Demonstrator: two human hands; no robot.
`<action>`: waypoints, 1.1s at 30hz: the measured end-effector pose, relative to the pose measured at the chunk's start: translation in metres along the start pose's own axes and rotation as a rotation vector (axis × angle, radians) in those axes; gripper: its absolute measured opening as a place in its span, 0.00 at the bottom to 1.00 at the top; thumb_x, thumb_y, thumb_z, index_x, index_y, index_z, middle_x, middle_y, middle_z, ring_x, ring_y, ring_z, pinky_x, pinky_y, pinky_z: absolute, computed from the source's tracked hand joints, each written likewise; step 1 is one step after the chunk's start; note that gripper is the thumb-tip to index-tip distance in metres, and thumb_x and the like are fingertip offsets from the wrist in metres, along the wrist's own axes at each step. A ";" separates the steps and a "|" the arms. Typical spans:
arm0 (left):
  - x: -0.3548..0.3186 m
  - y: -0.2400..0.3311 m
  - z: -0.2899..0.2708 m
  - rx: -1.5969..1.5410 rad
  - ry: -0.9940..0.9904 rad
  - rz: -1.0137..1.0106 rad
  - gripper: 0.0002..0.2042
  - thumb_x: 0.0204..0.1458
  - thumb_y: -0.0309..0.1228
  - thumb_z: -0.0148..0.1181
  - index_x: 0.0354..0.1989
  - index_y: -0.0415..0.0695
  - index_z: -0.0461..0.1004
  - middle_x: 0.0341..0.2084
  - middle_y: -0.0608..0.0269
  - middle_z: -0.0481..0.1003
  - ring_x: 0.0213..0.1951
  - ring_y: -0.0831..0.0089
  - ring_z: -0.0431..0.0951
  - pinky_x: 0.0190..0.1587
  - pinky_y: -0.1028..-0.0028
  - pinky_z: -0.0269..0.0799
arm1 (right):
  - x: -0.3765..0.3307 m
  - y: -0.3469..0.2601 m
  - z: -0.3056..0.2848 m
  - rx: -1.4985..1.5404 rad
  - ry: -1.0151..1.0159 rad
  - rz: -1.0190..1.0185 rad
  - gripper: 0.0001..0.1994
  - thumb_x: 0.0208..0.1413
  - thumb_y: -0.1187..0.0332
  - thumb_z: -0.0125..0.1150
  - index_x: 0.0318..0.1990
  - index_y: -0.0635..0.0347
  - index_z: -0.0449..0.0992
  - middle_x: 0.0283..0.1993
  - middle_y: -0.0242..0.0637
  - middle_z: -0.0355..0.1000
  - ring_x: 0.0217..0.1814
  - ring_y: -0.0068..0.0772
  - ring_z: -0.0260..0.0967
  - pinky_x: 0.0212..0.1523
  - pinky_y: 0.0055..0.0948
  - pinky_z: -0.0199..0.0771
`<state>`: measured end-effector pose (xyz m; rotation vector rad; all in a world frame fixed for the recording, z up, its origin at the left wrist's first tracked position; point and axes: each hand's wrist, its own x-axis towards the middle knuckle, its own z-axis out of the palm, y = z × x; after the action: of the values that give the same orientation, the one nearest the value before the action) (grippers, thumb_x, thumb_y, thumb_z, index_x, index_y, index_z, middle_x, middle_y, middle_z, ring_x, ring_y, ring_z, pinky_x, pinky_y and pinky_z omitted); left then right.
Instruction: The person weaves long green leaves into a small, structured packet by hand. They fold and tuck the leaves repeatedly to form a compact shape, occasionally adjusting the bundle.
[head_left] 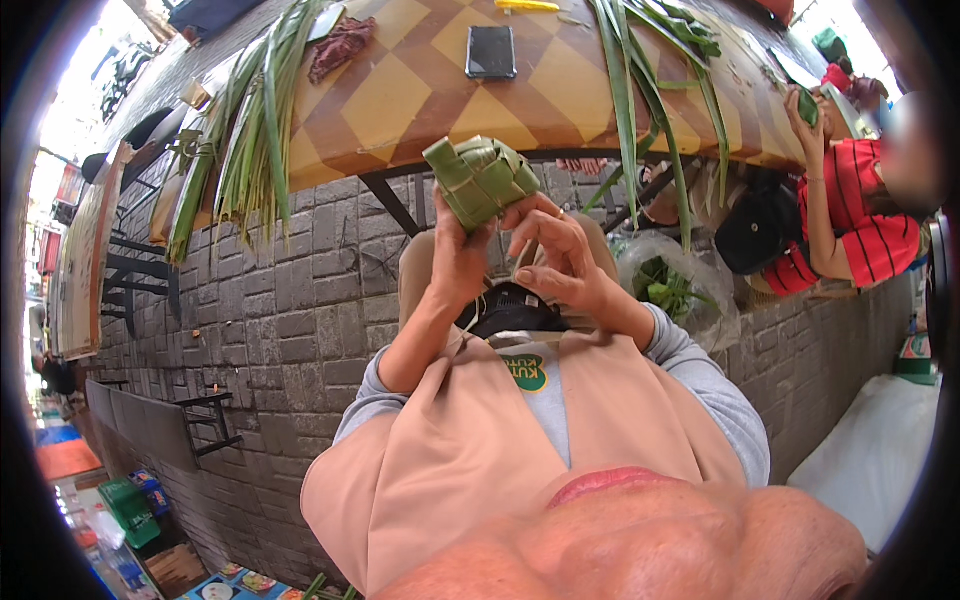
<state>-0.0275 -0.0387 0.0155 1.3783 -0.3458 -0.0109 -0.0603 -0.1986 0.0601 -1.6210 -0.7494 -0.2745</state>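
A woven green palm-leaf pouch (485, 180) is held up above my lap, just in front of the table edge. My left hand (458, 255) grips it from below and from the left, with some fingers hidden behind it. Close to the pouch's lower right side is my right hand (560, 255), its fingers bent and apart. One fingertip there reaches the pouch's edge, while the thumb stays away from it.
Ahead is a patterned table (400, 90) bearing a dark phone (490, 52). Long palm leaves (255, 140) hang over its left edge, more leaves (630, 90) at right. A plastic bag (675, 285) of greenery sits below. A person in red stripes (860, 200) works at right.
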 end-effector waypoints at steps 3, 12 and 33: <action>0.002 0.023 0.005 -0.035 -0.019 -0.118 0.35 0.44 0.06 0.45 0.62 0.45 0.50 0.51 0.59 0.67 0.52 0.71 0.69 0.54 0.73 0.65 | -0.004 0.005 -0.008 -0.063 -0.050 0.051 0.10 0.40 0.67 0.66 0.21 0.58 0.68 0.29 0.38 0.66 0.36 0.39 0.65 0.39 0.32 0.64; 0.007 0.009 -0.002 0.027 -0.044 -0.002 0.45 0.38 0.04 0.44 0.69 0.47 0.41 0.58 0.57 0.59 0.58 0.69 0.62 0.59 0.71 0.62 | -0.003 0.008 0.003 -0.198 -0.076 -0.138 0.11 0.38 0.70 0.67 0.20 0.58 0.67 0.23 0.37 0.66 0.28 0.38 0.65 0.30 0.33 0.63; -0.009 -0.006 0.002 0.437 -0.272 0.505 0.46 0.34 0.29 0.66 0.66 0.40 0.50 0.58 0.41 0.54 0.60 0.44 0.57 0.63 0.55 0.53 | -0.009 -0.005 -0.020 0.180 -0.206 -0.074 0.12 0.41 0.70 0.67 0.20 0.57 0.66 0.16 0.32 0.59 0.21 0.34 0.58 0.24 0.30 0.55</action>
<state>-0.0350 -0.0399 0.0079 1.6877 -0.9611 0.3129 -0.0653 -0.2208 0.0630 -1.4664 -0.9652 -0.0896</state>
